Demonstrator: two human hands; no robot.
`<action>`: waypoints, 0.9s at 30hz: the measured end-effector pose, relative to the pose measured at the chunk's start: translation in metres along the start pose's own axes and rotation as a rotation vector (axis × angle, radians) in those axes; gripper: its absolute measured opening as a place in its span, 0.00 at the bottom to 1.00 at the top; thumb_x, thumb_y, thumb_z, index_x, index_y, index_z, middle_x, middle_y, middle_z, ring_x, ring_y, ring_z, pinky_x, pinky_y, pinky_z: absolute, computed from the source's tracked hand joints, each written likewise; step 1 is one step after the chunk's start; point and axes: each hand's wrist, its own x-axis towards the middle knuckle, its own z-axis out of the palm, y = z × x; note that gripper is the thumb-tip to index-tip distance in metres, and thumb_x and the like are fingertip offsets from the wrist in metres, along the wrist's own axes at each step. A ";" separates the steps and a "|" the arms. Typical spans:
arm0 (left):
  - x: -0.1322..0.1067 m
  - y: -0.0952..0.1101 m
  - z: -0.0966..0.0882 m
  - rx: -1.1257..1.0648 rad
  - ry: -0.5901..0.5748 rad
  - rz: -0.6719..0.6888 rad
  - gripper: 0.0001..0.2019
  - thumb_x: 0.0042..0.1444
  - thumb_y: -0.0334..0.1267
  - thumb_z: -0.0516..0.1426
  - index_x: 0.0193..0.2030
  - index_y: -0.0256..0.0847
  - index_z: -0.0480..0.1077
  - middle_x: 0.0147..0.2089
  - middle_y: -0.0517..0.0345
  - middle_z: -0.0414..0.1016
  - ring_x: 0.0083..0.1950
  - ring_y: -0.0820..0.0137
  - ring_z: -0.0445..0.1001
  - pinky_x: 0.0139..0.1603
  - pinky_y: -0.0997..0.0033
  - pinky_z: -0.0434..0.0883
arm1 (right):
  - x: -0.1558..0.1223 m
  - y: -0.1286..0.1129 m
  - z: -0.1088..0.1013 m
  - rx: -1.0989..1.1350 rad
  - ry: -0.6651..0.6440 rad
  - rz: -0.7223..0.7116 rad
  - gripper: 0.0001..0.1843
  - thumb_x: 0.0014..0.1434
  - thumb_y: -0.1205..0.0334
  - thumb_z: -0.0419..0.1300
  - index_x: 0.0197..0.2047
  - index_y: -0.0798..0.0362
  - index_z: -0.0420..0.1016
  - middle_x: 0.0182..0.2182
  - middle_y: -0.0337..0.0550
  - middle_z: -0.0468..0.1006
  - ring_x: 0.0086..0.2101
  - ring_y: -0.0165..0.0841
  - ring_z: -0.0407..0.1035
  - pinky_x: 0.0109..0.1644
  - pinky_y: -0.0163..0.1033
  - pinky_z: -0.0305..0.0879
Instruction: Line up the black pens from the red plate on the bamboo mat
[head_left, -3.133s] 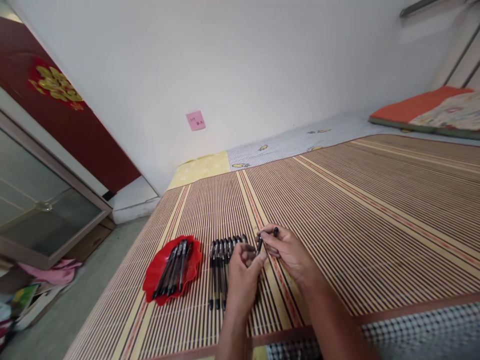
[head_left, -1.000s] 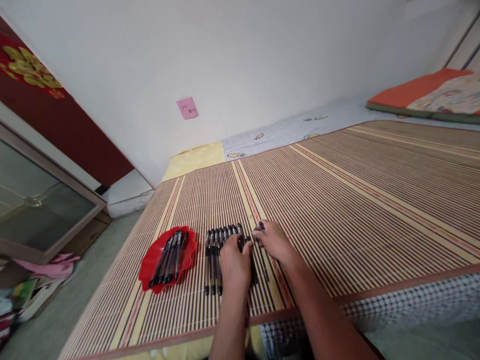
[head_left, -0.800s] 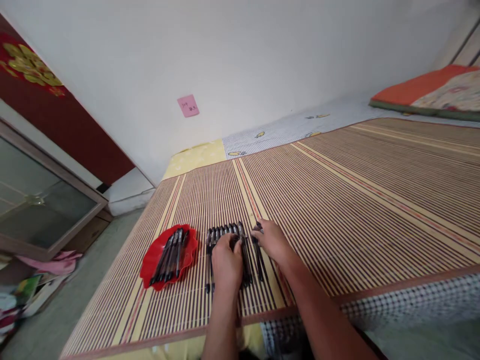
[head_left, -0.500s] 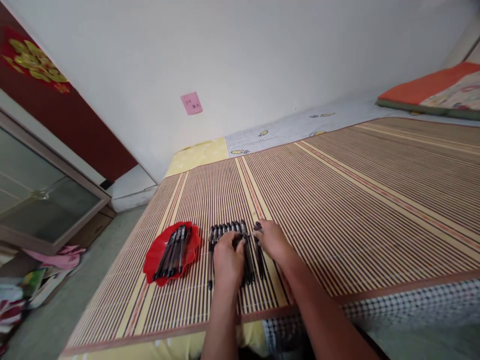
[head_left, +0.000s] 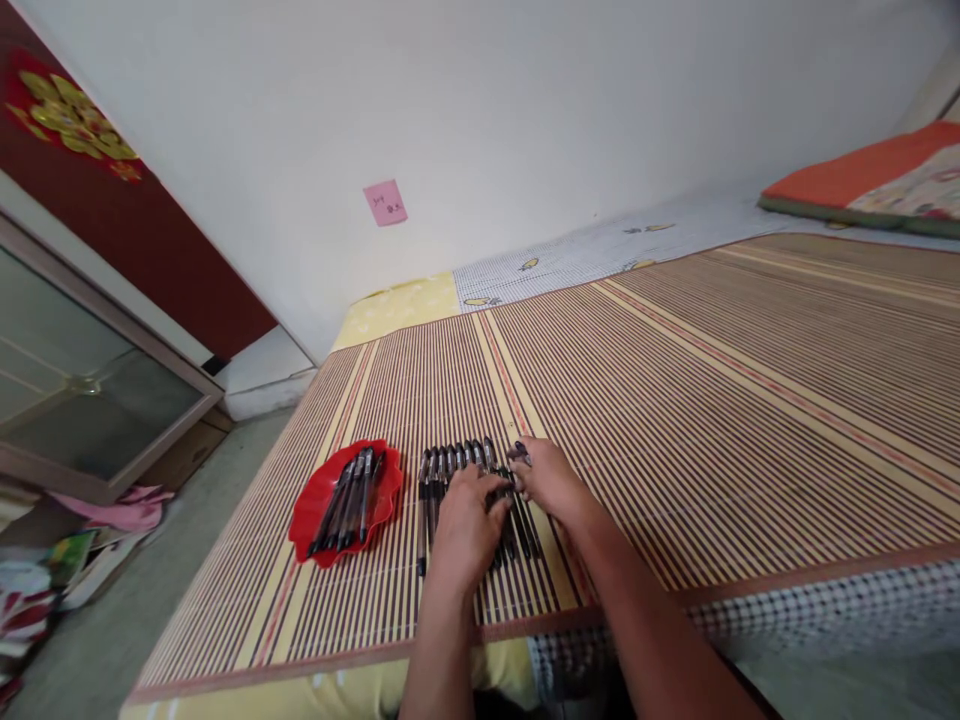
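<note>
A red dish (head_left: 311, 500) sits on a striped mat (head_left: 645, 420) that covers a bed (head_left: 330, 692), with black pens (head_left: 349, 505) bunched inside it. Just right of the dish lies a row of pens (head_left: 453, 458); the left hand (head_left: 469, 525) covers part of it, and whether its grip pinches one cannot be told. Farther right of the dish, the right hand (head_left: 553, 480) has its grip pinched on a pen (head_left: 520, 449). Beyond the dish, a pink note (head_left: 385, 203) hangs on a white wall (head_left: 525, 120); left of it is grey floor (head_left: 244, 485).

Dish (head_left: 306, 510) left of pen row (head_left: 451, 460) (both on mat (head_left: 637, 420)); wall (head_left: 540, 120) behind.
</note>
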 end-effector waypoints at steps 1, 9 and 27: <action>-0.001 0.002 -0.001 0.014 -0.031 0.009 0.12 0.57 0.29 0.61 0.45 0.47 0.80 0.43 0.52 0.73 0.50 0.57 0.70 0.53 0.60 0.66 | 0.000 0.000 0.000 0.015 -0.003 0.005 0.09 0.55 0.75 0.56 0.29 0.51 0.67 0.21 0.35 0.69 0.20 0.29 0.66 0.24 0.32 0.57; -0.004 0.006 -0.004 -0.021 -0.082 0.025 0.13 0.58 0.32 0.60 0.46 0.49 0.80 0.45 0.50 0.73 0.52 0.55 0.69 0.54 0.57 0.66 | 0.000 -0.001 -0.009 0.013 0.053 -0.003 0.05 0.53 0.73 0.60 0.31 0.54 0.73 0.24 0.40 0.74 0.24 0.31 0.68 0.29 0.34 0.59; -0.003 0.001 -0.016 -0.395 0.176 0.015 0.07 0.58 0.34 0.58 0.38 0.43 0.79 0.39 0.54 0.79 0.43 0.63 0.75 0.47 0.67 0.68 | 0.000 0.004 -0.017 0.354 0.149 0.144 0.08 0.51 0.70 0.63 0.37 0.54 0.76 0.23 0.39 0.76 0.22 0.32 0.73 0.19 0.31 0.65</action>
